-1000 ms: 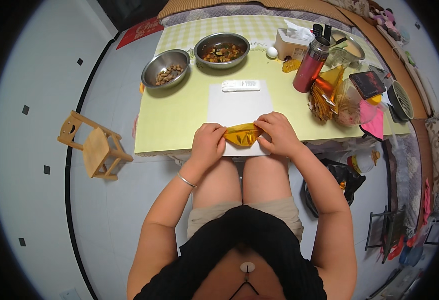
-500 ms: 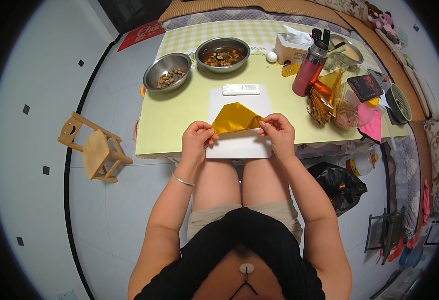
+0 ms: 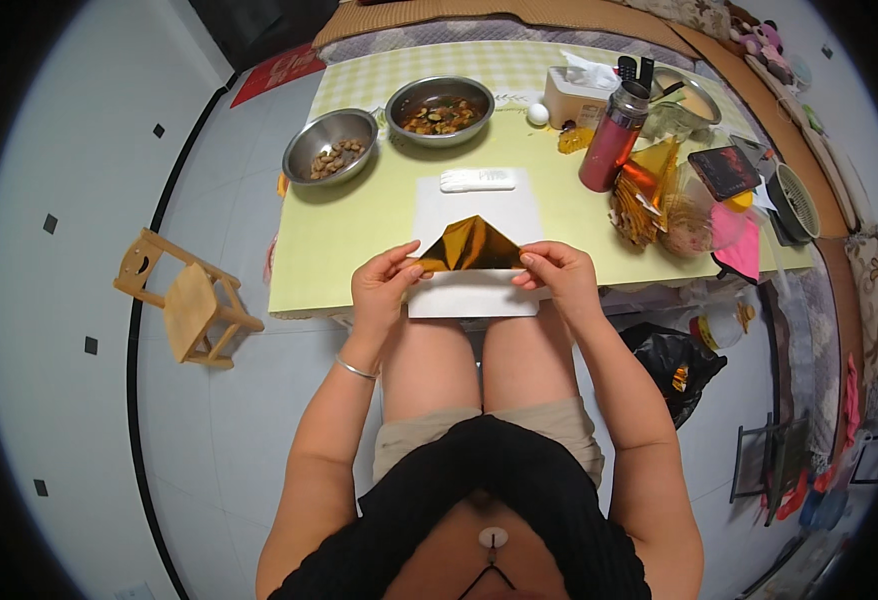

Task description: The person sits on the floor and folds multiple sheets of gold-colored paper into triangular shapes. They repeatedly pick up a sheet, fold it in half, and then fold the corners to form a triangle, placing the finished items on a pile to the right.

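Gold foil paper (image 3: 471, 246), light and easily creased, you pinched at its three and nine o'clock corners, left hand (image 3: 384, 285) and right hand (image 3: 551, 277) closed lightly.

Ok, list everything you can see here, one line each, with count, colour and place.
Foil sheet: one, gold, folded to a triangle, held over the mat.
Mat: one, white, table's near edge.
Table: one, pale yellow-green.
Bowls: two, steel, holding food, far left of table.
Flask: one, red, right of mat.
Foil stack: one, gold, beside flask.
Egg: one, white, far side.
Tissue box: one, pale, far side.
Stool: one, wooden, floor at left.
Bag: one, black, floor at right.
Left hand: grip on sheet's left corner.
Right hand: grip on right corner.
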Demonstrator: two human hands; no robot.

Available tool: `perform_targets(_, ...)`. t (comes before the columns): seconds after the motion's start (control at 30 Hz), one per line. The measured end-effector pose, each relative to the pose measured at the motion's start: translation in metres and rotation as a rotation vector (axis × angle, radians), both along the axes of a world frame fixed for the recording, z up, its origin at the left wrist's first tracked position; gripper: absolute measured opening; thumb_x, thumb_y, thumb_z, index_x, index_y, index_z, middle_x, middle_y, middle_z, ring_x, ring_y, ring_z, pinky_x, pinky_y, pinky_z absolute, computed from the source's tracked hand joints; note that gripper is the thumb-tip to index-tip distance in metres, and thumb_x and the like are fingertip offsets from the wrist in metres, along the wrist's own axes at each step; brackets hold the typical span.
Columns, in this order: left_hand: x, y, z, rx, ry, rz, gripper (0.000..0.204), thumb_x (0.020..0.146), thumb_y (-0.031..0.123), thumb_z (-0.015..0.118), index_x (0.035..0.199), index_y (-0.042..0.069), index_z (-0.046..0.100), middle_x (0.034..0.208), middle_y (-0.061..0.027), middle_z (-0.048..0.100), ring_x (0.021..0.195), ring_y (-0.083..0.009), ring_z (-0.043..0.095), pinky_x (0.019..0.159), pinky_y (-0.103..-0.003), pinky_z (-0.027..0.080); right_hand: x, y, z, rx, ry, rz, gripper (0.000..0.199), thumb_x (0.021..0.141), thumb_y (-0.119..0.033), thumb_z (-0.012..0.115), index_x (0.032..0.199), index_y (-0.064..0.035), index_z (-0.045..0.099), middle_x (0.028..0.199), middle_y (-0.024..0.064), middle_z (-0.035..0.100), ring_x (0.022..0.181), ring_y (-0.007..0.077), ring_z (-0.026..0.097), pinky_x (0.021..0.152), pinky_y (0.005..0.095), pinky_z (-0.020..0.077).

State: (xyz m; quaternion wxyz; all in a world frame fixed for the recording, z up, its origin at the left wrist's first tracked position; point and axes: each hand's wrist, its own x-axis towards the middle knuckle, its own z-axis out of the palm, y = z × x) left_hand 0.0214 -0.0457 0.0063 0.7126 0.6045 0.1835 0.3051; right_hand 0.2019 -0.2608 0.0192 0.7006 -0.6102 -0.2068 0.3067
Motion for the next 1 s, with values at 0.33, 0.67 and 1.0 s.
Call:
perform_targets(0.33,0.05,-0.02,0.034,0.159,0.237,-0.24,0.008,0.089,0.007,0.076,0.092,0.001,0.072,0.078,-0.0028,0.07,0.065,-0.0049,0.054,0.059,-0.02,0.042,0.019,-0.045,0.043,-0.023,-0.261,-0.183,0.011,0.096,-0.006,0.067,0.1,0.0028,0.073,0.077,0.0023,0.068,0.06,0.0087,0.066,0.055,0.0207,0.0508)
perform_targets(0.67,0.197,-0.108,0.06,-0.575,0.209,-0.457,0.01,0.095,0.01,0.068,0.099,0.005,0.06,0.084,-0.009,0.067,0.055,-0.0063,0.044,0.046,-0.021,0.033,0.041,-0.112,0.08,0.159,-0.523,-0.598,0.039,0.1,-0.002,0.056,0.139,-0.0002,0.054,0.128,0.0102,0.066,0.094,0.0116,0.068,0.076,0.0233,0.0522)
perform_targets(1.0,0.279,-0.163,0.057,-0.66,0.387,-0.466,0.015,0.098,0.02,0.063,0.092,0.007,0.058,0.078,-0.0066,0.068,0.049,-0.0091,0.052,0.041,-0.023,0.034,0.036,-0.136,0.06,0.107,-0.403,-0.526,0.019,0.103,-0.007,0.056,0.116,-0.0005,0.068,0.1,0.0047,0.074,0.079,0.0078,0.067,0.068,0.0206,0.0489)
